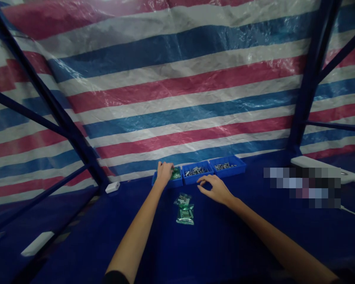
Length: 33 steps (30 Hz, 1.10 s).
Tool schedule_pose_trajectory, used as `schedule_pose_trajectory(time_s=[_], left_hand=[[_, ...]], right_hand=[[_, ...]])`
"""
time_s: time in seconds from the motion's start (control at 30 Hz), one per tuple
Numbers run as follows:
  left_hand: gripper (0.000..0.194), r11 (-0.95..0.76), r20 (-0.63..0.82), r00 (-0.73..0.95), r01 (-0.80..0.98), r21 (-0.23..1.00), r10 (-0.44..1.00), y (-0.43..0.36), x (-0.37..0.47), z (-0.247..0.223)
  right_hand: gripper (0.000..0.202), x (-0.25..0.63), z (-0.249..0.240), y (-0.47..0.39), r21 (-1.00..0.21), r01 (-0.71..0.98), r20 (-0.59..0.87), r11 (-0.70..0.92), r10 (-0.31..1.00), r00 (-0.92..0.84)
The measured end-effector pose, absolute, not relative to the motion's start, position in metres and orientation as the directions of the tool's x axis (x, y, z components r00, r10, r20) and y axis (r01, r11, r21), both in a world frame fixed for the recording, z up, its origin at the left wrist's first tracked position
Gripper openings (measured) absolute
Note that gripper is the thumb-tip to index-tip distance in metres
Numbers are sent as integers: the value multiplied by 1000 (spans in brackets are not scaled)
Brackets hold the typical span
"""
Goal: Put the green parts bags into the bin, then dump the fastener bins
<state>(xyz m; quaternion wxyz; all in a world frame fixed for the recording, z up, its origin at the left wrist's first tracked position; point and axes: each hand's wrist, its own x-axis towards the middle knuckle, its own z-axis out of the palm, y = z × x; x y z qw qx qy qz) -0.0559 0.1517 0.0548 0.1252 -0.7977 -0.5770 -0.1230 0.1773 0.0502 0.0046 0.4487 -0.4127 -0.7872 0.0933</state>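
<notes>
My left hand (165, 172) is over the leftmost blue bin (176, 182), which holds green packets (176, 172). Its fingers bend downward and the tips are hidden, so I cannot see whether they grip anything. My right hand (215, 188) hovers in front of the middle blue bin (191, 180), which holds small metal parts (196, 170). Its thumb and forefinger curve toward each other with a gap between them, and nothing shows in them. Between my forearms, two clear-and-green plastic bags (185, 215) with small metal pieces inside lie on the dark blue table (195, 252).
A third blue bin (231, 171) of small metal parts (224, 166) adjoins on the right. White boxes (113, 187) sit at the left. A flat white device (322, 167) with cables lies at the right. Blue metal posts (309, 79) frame a striped tarp (177, 86) behind.
</notes>
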Motion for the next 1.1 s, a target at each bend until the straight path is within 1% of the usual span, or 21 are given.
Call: schedule_pose_trajectory(time_s=[0.23,0.4,0.47,0.57,0.6,0.67,0.73,0.8,0.9,0.97,1.1], left_hand=[[15,-266,273,266,963,-37,925,167,-57,54],[19,-254,215,251,967,-16,944,158,-58,67],[22,-295,241,287,956,-2,927,143,-55,75],[26,-439,373,396,898,35,839,110,-48,74],[26,-490,383,434,870,56,815,97,-46,69],[25,-535,345,480,841,82,807,75,-41,52],[25,-511,272,476,857,73,836,56,-36,31],[29,-446,217,427,894,40,878,44,-30,11],[34,-331,213,329,943,-28,920,35,-18,-7],[35,-278,221,284,959,-61,933,33,-8,-10],[33,-197,246,210,977,-78,946,37,12,-9]], right_hand=[[9,174,0,49,-474,577,595,665,725,-347],[11,173,-6,51,-468,577,526,669,736,-426],[15,172,-9,51,-477,578,499,662,745,-442],[27,166,-11,47,-471,621,441,627,777,-449],[31,164,-11,45,-458,647,421,610,790,-447],[40,160,-11,40,-429,697,390,575,814,-431],[46,156,-11,35,-416,728,375,545,832,-409],[52,153,-12,31,-412,746,373,524,844,-386],[57,152,-12,29,-414,763,370,496,858,-357],[54,154,-10,31,-439,767,331,469,878,-346],[42,166,-3,38,-506,748,184,429,901,-393]])
